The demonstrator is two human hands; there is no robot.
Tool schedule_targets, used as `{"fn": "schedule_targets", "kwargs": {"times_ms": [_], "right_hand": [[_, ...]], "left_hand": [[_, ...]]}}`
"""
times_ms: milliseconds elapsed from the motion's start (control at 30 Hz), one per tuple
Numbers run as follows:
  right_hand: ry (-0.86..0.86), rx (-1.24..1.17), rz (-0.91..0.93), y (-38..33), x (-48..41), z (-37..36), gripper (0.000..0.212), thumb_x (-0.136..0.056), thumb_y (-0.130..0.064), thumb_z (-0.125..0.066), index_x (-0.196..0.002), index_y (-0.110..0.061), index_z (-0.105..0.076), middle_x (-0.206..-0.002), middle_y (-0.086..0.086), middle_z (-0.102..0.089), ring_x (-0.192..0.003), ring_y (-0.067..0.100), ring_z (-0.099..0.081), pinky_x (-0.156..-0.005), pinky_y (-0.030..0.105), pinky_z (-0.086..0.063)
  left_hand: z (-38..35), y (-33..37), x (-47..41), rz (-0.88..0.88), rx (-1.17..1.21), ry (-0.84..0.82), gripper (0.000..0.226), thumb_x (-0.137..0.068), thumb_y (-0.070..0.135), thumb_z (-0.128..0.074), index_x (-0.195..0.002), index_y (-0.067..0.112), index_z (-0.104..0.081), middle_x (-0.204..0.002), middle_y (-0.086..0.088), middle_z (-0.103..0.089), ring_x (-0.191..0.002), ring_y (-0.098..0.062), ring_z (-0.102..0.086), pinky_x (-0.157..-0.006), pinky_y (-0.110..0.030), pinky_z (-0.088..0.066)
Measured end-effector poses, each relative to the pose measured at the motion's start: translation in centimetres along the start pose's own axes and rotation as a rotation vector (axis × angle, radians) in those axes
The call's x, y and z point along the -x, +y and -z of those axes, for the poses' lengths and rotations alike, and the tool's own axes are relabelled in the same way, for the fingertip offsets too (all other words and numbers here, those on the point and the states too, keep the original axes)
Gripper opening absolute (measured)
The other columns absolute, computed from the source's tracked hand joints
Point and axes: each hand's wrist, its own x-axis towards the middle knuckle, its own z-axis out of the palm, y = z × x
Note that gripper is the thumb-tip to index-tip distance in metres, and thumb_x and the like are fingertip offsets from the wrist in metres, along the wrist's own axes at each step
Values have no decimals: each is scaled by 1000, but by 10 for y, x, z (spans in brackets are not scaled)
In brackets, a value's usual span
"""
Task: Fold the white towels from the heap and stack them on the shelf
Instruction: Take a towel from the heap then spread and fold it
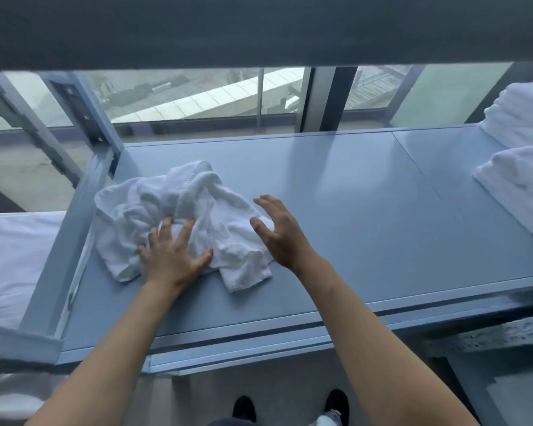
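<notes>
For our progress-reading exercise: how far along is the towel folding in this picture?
Done: folded towels sit at the right end of the shelf. In hand: a crumpled towel lies on it, the left hand resting on it, the right hand open over its edge. Left: fold it and stack it with the others.

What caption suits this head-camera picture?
Left hand rests on a crumpled white towel on the blue-grey shelf; right hand open over its edge; folded towels at right.
</notes>
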Motion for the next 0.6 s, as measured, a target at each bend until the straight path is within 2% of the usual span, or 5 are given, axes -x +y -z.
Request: {"fn": "schedule_targets", "kwargs": {"times_ms": [233, 400, 600], "right_hand": [[11, 23, -45, 25, 11, 11, 58, -99, -37, -60, -152, -20, -45, -162, 2, -35, -151, 15, -29, -123, 34, -26], [42, 25, -80, 46, 19, 39, 65, -93, -46, -54, -152, -19, -45, -161, 2, -37, -151, 15, -29, -124, 38, -27], [105, 32, -122, 84, 28, 86, 64, -93, -45, -48, -150, -16, -48, -160, 5, -40, -151, 18, -31, -124, 41, -27]], "left_hand": [[-9, 40, 7, -107, -13, -13, 85, -70, 84, -45, -145, 46, -42, -156, -8, -36, -135, -37, -37, -99, -63, -40], [-15, 95, 16, -194, 24, -39, 86, -71, 83, -42, -149, 47, -39, -160, -8, -32, -141, -36, -34, -104, -64, -36], [-25, 181, 33, -290, 54, -88, 85, -72, 81, -43, -149, 48, -36, -163, -6, -25, -143, -37, -29, -107, -67, -30]]}}
